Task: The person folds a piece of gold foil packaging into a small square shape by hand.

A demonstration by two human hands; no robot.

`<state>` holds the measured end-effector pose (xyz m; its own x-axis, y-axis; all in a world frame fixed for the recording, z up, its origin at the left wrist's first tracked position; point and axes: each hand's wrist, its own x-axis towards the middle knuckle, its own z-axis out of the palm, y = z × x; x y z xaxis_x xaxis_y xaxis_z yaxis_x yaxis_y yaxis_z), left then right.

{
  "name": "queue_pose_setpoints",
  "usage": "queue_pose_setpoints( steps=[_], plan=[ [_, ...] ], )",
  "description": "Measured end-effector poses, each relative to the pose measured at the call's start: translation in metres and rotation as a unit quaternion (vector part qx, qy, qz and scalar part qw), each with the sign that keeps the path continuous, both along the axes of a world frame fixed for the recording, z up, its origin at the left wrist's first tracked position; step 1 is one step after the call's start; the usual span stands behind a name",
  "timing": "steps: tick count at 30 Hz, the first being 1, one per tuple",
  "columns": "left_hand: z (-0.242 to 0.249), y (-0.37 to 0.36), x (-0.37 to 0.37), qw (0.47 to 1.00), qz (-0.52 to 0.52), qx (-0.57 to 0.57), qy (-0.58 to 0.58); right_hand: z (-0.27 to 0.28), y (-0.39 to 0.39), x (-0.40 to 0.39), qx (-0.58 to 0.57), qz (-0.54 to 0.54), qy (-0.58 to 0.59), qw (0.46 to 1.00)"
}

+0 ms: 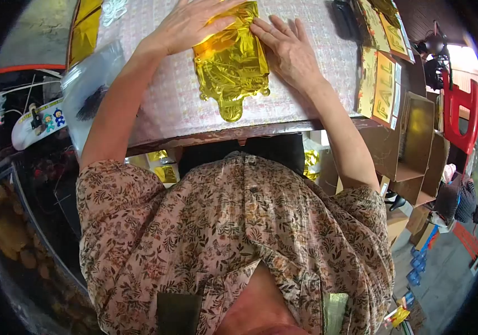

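Observation:
A shiny gold foil balloon (233, 67), flat and creased, lies on the patterned tablecloth (166, 100). Its rounded tab points toward me. My left hand (194, 23) rests across the upper left of the foil, fingers stretched out and palm down; the top of that hand is cut off by the view's edge. On the other side, my right hand (293, 51) has its fingers extended, with the fingertips at the foil's upper right edge. Neither hand is closed around anything.
Clear plastic bags (91, 84) hang over the table's left edge. White string (114, 11) lies at the back left, a black object (345, 19) at the back right. Printed boxes (385, 89) line the right edge, beside an open cardboard box (416, 139) and a red stool (465, 114).

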<state>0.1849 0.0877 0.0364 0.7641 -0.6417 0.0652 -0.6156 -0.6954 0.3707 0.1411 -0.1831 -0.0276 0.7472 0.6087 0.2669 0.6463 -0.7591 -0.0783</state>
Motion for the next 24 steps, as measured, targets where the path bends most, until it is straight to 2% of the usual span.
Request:
queue_pose_setpoints(
  steps=[4,7,9,12,13,16,17,22,24],
  plan=[
    [-0.008,-0.015,-0.005,0.998,-0.047,0.034,-0.012,-0.002,0.002,0.0,0.007,-0.008,-0.004,1.0],
    [-0.041,-0.016,0.0,0.997,-0.066,0.047,-0.004,-0.002,-0.003,-0.001,0.05,0.011,0.015,0.999],
    [-0.06,-0.011,0.003,0.992,-0.072,0.024,-0.106,0.003,-0.008,-0.009,0.066,0.034,0.041,0.996],
    [-0.056,-0.012,0.001,0.99,-0.071,0.043,-0.116,0.023,-0.011,-0.04,0.093,0.044,0.096,0.99],
    [-0.053,-0.013,-0.001,0.99,-0.072,0.043,-0.116,0.024,-0.012,-0.051,0.053,0.047,0.092,0.993],
    [-0.047,-0.016,-0.001,0.992,-0.066,0.04,-0.097,0.022,-0.004,-0.084,0.063,0.068,0.122,0.988],
    [-0.048,-0.015,0.0,0.991,-0.075,0.037,-0.103,0.025,-0.002,-0.091,0.021,0.067,0.114,0.991],
    [-0.053,-0.013,0.001,0.989,-0.083,0.036,-0.121,0.025,0.001,-0.092,0.014,0.097,0.127,0.987],
    [-0.053,-0.013,0.001,0.989,-0.079,0.041,-0.122,0.023,0.002,-0.092,0.086,0.134,0.124,0.979]
  ],
)
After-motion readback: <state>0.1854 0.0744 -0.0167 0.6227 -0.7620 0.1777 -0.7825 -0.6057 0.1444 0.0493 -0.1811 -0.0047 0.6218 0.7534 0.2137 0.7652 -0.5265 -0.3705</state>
